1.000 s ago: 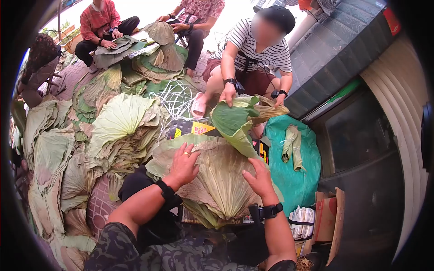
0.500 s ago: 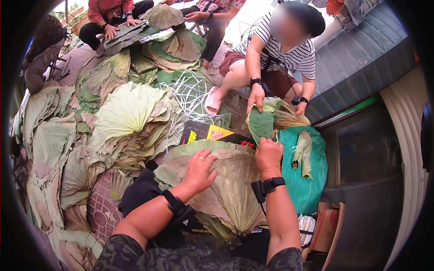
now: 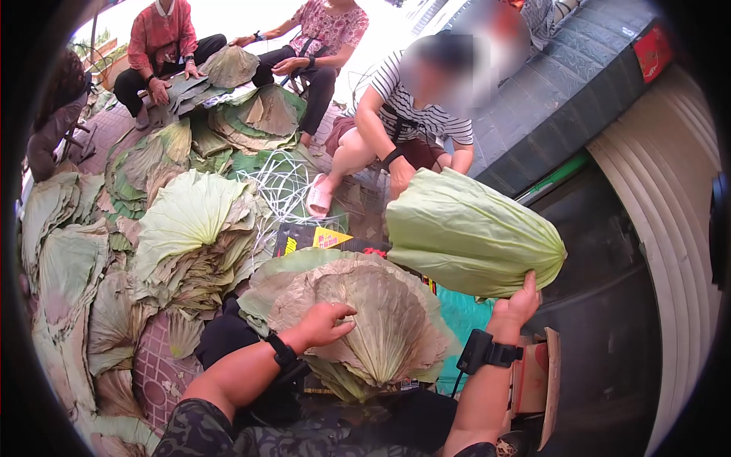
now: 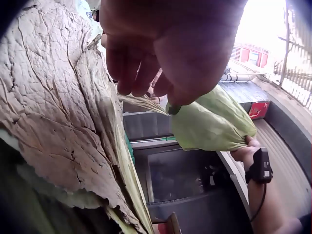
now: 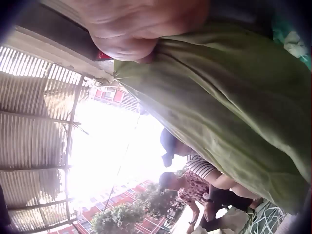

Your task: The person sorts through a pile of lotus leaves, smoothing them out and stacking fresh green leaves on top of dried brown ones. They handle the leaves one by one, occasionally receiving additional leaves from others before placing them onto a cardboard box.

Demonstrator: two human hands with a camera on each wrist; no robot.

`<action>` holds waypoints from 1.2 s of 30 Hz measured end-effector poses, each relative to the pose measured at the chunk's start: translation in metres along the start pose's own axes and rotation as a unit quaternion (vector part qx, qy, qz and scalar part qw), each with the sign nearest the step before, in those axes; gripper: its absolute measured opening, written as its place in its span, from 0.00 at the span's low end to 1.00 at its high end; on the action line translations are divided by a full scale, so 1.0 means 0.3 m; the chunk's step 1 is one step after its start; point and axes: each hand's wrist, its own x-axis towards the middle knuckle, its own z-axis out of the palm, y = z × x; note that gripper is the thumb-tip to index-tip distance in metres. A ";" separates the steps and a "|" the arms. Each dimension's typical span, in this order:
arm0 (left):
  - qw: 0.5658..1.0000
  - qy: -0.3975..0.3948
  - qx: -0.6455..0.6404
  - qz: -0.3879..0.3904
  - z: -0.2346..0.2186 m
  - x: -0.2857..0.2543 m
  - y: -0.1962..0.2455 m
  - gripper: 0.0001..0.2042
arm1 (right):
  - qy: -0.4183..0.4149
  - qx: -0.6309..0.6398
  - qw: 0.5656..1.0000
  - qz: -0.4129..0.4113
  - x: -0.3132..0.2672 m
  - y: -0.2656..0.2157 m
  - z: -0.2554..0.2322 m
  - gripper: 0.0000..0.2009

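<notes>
My right hand (image 3: 518, 305) pinches a large folded light-green lotus leaf (image 3: 466, 232) near its gathered end, held up on the right. The right wrist view shows the leaf (image 5: 214, 102) hanging in folds from that hand (image 5: 141, 29). Across from me, a hand (image 3: 401, 180) of the person in the striped shirt is at the leaf's far edge. Over the left side of a stack of dried brown lotus leaves (image 3: 381, 327), my left hand (image 3: 326, 326) hovers with loosely bent fingers, nothing in them. The stack lies fanned in front of my lap.
More dried leaf piles (image 3: 190, 213) cover the paving at left. White plastic straps (image 3: 283, 190) lie tangled ahead, behind a printed box (image 3: 301, 240). A green plastic sheet (image 3: 463, 312) and a cardboard carton (image 3: 539, 373) are at right, beside a dark glass panel (image 3: 609, 305). Other people sit beyond.
My right hand has reached forward, taken the green lotus leaf and drawn it to the right, where it now spreads out lengthwise. My left hand stays over the stack.
</notes>
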 end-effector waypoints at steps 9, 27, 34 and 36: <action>0.904 -0.154 -0.357 -0.178 0.013 -0.021 -0.027 0.31 | 0.000 0.053 0.907 0.418 -0.527 0.377 -0.147 0.20; 0.726 0.094 -0.618 -0.286 0.018 0.039 -0.065 0.17 | -0.123 0.277 0.853 0.425 -0.485 0.485 -0.200 0.35; 0.814 0.032 -0.548 -0.190 0.002 0.053 -0.050 0.19 | -0.055 0.073 0.937 0.337 -0.334 0.433 -0.243 0.22; 0.811 0.023 -0.550 -0.201 0.014 0.051 -0.037 0.19 | -0.075 -0.063 0.992 0.076 -0.390 0.309 -0.203 0.17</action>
